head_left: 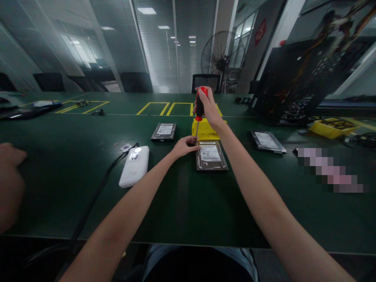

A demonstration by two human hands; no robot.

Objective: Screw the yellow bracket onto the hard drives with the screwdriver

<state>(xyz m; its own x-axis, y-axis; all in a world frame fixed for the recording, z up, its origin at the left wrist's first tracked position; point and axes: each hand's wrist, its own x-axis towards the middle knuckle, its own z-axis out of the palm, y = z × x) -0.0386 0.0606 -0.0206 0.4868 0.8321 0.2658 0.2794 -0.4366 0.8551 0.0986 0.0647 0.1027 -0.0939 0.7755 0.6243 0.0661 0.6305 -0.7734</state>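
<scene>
My right hand (209, 105) is wrapped round the red and black handle of a screwdriver (199, 106), held nearly upright. The shaft points down to the upper left corner of a hard drive (210, 156) lying label up on the green table. At that same corner is my left hand (184, 147), its thumb on the drive's edge and its fingers close to the screwdriver tip. Whether those fingers pinch anything small cannot be made out. Right behind the drive stands a yellow bin (205, 129).
Other hard drives lie to the left (163, 131) and right (267, 141). A white power bank (134, 166) with a black cable rests left of my forearm. Another person's hand (11, 154) is at the left edge. An open computer case (282, 86) stands back right, beside a yellow tray (333, 128).
</scene>
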